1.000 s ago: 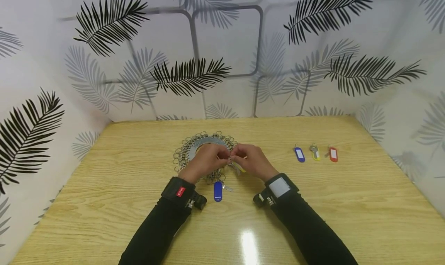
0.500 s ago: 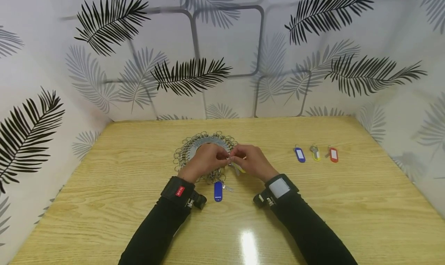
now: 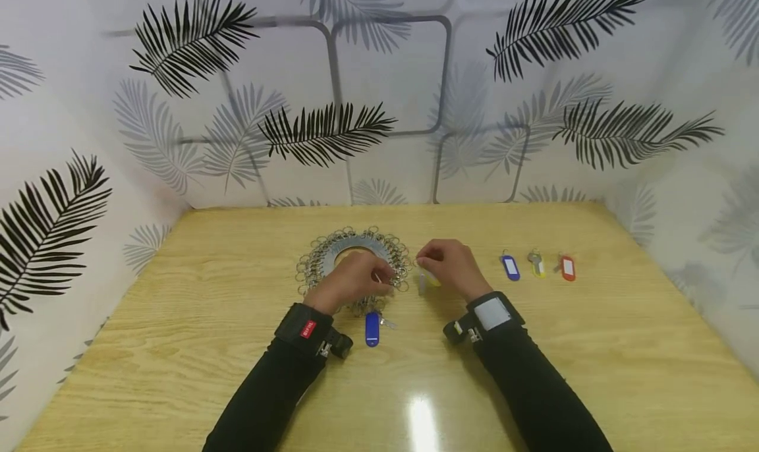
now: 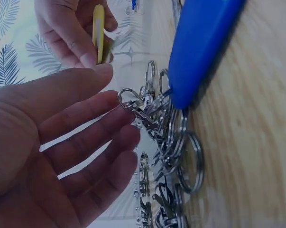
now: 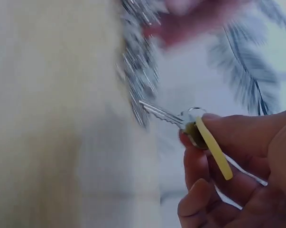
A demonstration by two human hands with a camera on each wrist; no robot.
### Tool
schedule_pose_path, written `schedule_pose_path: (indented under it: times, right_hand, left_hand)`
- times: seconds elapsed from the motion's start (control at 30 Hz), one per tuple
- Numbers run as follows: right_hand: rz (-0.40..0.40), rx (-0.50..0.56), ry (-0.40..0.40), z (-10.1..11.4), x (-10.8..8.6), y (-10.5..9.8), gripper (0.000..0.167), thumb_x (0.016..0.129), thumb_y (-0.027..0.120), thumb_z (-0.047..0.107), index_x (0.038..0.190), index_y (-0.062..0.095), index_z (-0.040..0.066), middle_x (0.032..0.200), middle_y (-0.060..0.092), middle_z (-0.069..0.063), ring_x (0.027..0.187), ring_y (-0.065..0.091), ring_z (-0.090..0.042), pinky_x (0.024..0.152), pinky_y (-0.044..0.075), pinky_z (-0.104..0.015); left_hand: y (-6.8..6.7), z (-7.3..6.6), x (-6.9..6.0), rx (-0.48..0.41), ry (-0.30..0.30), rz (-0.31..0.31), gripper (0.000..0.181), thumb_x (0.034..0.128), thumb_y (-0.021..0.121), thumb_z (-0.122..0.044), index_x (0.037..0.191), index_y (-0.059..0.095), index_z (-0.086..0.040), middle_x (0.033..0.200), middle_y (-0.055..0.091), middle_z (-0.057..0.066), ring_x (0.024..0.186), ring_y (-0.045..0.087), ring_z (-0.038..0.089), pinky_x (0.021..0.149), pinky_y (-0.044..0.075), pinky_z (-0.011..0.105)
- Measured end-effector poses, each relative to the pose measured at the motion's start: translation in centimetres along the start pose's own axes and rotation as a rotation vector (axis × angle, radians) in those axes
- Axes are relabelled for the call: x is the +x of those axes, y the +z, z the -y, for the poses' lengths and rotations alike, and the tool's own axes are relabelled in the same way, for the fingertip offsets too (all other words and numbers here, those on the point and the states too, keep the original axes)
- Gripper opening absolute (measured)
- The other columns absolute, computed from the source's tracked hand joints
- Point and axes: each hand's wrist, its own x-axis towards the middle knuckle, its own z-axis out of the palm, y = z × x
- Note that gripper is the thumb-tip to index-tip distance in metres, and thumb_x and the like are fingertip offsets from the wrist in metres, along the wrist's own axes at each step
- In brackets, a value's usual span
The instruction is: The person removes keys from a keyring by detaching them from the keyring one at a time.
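My right hand [image 3: 453, 267] pinches a key [image 5: 161, 114] with a yellow key tag [image 5: 214, 148], by the small ring that joins them. It hovers right of a flat metal ring [image 3: 356, 241] bordered by many snap hooks and split rings. Over the right part of that ring is my left hand [image 3: 356, 282]; in the left wrist view its fingers are loosely extended, with the fingertips at a snap hook [image 4: 143, 114] and the thumb apart. A blue key tag [image 3: 371, 329] with a small key [image 3: 388, 323] hangs off the ring's near edge. My left hand hides part of the ring.
To the right on the wooden table [image 3: 196, 360] lie a blue key tag [image 3: 510, 267], a key with a yellow tag [image 3: 536, 263] and a red key tag [image 3: 568, 267] in a row. A leaf-patterned wall [image 3: 391, 76] stands behind the table.
The two hands, together at the ring's right edge before, have come apart. My right hand has moved right with the yellow-tagged key; my left hand stays near the ring, fingers loosened.
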Motion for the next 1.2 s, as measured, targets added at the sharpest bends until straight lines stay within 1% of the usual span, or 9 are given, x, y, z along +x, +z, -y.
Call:
schedule_pose_path:
  times: [0.17, 0.33, 0.43, 0.6, 0.7, 0.83, 0.93, 1.1, 1.2]
  right_hand:
    - [-0.025, -0.064, 0.078, -3.0, 0.9, -3.3, 0.015, 0.090, 0.063, 0.019, 0.095, 0.069, 0.007, 0.097, 0.067, -0.011, 0.093, 0.060, -0.029, 0.081, 0.046, -0.044]
    - [0.043, -0.136, 0.117, -5.3, 1.4, -5.6, 0.019, 0.090, 0.060, 0.017, 0.098, 0.067, 0.001, 0.103, 0.065, -0.017, 0.096, 0.058, -0.034, 0.077, 0.048, -0.043]
    - [0.056, -0.191, 0.130, -6.2, 1.4, -6.4, 0.018, 0.089, 0.061, 0.016, 0.096, 0.068, 0.001, 0.100, 0.065, -0.017, 0.091, 0.059, -0.033, 0.073, 0.048, -0.041]
    - [0.010, -0.270, 0.111, -6.8, 1.3, -6.4, 0.013, 0.086, 0.064, 0.013, 0.087, 0.069, 0.000, 0.091, 0.067, -0.015, 0.084, 0.059, -0.033, 0.074, 0.045, -0.044]
    - [-0.007, -0.286, 0.111, -6.9, 1.3, -6.3, 0.014, 0.084, 0.065, 0.012, 0.089, 0.069, -0.001, 0.092, 0.067, -0.017, 0.084, 0.060, -0.035, 0.072, 0.046, -0.045]
    - [0.001, -0.297, 0.085, -4.9, 0.9, -5.4, 0.018, 0.085, 0.064, 0.015, 0.090, 0.067, -0.002, 0.089, 0.066, -0.017, 0.077, 0.061, -0.031, 0.066, 0.048, -0.042]
    - [0.045, -0.314, 0.047, -1.3, 0.1, -3.1, 0.020, 0.086, 0.065, 0.021, 0.081, 0.065, 0.002, 0.077, 0.063, -0.010, 0.064, 0.057, -0.022, 0.057, 0.047, -0.035]
    - [0.241, -0.349, -0.019, 4.8, -2.0, 2.3, 0.042, 0.085, 0.066, 0.037, 0.055, 0.052, 0.011, 0.050, 0.041, 0.005, 0.043, 0.037, -0.010, 0.041, 0.027, -0.023]
    - [0.302, -0.381, -0.056, 7.2, -3.1, 4.8, 0.046, 0.082, 0.068, 0.043, 0.053, 0.047, 0.013, 0.046, 0.036, 0.007, 0.041, 0.035, -0.009, 0.039, 0.025, -0.024]
  left_hand:
    - [-0.1, 0.0, -0.4, -0.020, -0.010, 0.019, 0.024, 0.0855, 0.069, -0.020, 0.108, 0.069, -0.011, 0.095, 0.065, -0.003, 0.085, 0.060, 0.011, 0.070, 0.048, 0.024]
    - [-0.2, -0.2, -0.4, 0.007, -0.019, 0.016, 0.022, 0.0878, 0.066, -0.020, 0.108, 0.068, -0.012, 0.095, 0.064, -0.002, 0.087, 0.060, 0.013, 0.071, 0.048, 0.026]
    - [-0.3, -0.4, -0.3, 0.012, -0.018, 0.020, 0.022, 0.0885, 0.065, -0.020, 0.108, 0.068, -0.012, 0.095, 0.064, -0.002, 0.087, 0.060, 0.014, 0.071, 0.048, 0.027]
    - [-0.6, -0.2, -0.6, 0.026, -0.009, 0.004, 0.021, 0.0897, 0.064, -0.022, 0.107, 0.069, -0.012, 0.095, 0.064, -0.002, 0.085, 0.060, 0.014, 0.069, 0.048, 0.028]
    - [-0.8, -0.1, -0.7, 0.047, -0.001, 0.016, 0.017, 0.0914, 0.061, -0.021, 0.103, 0.070, -0.012, 0.094, 0.065, -0.002, 0.082, 0.059, 0.014, 0.072, 0.048, 0.030]
    - [-1.2, 0.2, -0.8, 0.065, 0.020, 0.054, 0.021, 0.0942, 0.057, -0.020, 0.086, 0.072, -0.009, 0.069, 0.054, -0.005, 0.060, 0.047, 0.012, 0.065, 0.040, 0.032]
    - [-1.3, 0.4, -0.7, 0.083, 0.036, 0.060, 0.029, 0.0956, 0.054, -0.020, 0.074, 0.067, -0.006, 0.057, 0.038, -0.005, 0.051, 0.033, 0.012, 0.060, 0.034, 0.032]
    - [-1.4, 0.7, -0.6, 0.088, 0.041, 0.046, 0.033, 0.0970, 0.051, -0.020, 0.073, 0.065, -0.003, 0.058, 0.038, -0.004, 0.052, 0.035, 0.012, 0.058, 0.033, 0.029]
    - [-1.5, 0.9, -0.8, 0.070, 0.033, 0.044, 0.035, 0.0981, 0.048, -0.020, 0.068, 0.060, -0.005, 0.059, 0.037, -0.003, 0.052, 0.035, 0.013, 0.057, 0.032, 0.029]
